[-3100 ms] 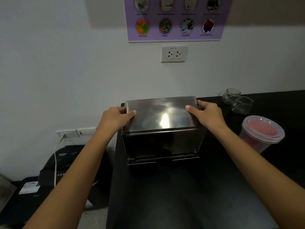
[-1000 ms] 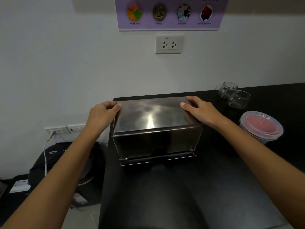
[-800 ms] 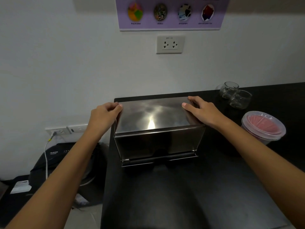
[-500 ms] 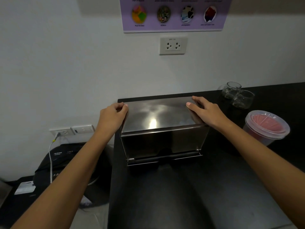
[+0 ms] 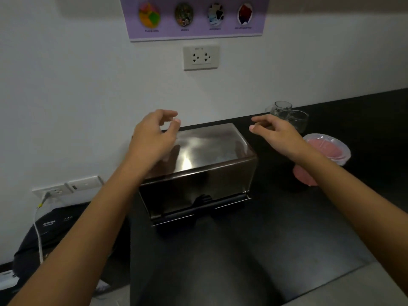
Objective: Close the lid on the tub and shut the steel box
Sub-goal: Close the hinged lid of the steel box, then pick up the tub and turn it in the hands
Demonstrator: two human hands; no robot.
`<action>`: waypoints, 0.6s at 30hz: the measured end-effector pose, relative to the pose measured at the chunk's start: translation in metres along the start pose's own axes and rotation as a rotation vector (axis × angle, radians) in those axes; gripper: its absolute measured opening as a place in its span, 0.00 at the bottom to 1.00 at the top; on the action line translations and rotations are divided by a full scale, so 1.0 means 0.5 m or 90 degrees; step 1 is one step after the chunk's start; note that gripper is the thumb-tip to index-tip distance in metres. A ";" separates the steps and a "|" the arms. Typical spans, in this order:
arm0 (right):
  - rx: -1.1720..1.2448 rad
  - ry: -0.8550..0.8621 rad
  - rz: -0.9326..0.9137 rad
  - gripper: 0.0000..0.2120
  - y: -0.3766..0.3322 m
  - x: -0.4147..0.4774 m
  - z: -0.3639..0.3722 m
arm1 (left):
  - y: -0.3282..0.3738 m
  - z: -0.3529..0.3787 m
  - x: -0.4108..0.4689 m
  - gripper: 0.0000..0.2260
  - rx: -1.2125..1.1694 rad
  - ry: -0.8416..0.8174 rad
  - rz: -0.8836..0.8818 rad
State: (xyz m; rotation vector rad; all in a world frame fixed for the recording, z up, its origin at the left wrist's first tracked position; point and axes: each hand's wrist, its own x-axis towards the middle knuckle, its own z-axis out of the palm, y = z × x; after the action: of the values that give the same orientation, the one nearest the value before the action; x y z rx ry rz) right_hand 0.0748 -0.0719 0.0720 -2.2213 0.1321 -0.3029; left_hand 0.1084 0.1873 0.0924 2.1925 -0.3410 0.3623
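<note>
A shiny steel box [image 5: 205, 151] stands at the left back corner of the black counter [image 5: 242, 250], its flat lid down. My left hand [image 5: 154, 133] hovers just above the box's left top edge, fingers loosely curled and apart, holding nothing. My right hand [image 5: 276, 133] floats above and to the right of the box, fingers spread, also empty. A pink tub [image 5: 324, 155] with a clear lid seated on top stands to the right of the box, partly hidden behind my right forearm.
Two small glass jars [image 5: 291, 115] sit at the back of the counter by the wall. A wall socket [image 5: 201, 57] and a purple poster [image 5: 194, 16] are above. A black machine [image 5: 50, 228] with a plugged cable stands on the floor left of the counter.
Both hands have lifted off the steel box's lid and now hover above it with fingers apart. The box stays where it was.
</note>
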 end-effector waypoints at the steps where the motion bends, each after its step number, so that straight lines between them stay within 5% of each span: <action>1: 0.000 0.005 0.007 0.17 0.009 -0.007 -0.014 | 0.027 0.016 -0.003 0.12 -0.036 -0.018 0.018; 10: -0.010 0.076 0.047 0.13 0.132 -0.002 -0.198 | 0.190 0.193 -0.016 0.06 -0.145 -0.133 0.062; 18: -0.016 -0.025 0.023 0.14 0.263 0.037 -0.333 | 0.293 0.347 -0.028 0.05 -0.141 -0.067 0.069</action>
State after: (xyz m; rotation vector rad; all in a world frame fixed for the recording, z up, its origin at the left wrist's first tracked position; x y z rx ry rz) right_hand 0.0504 -0.2835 0.0711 -2.2460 0.1555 -0.2379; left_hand 0.0658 -0.0361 0.0913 1.9838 -0.5346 0.2559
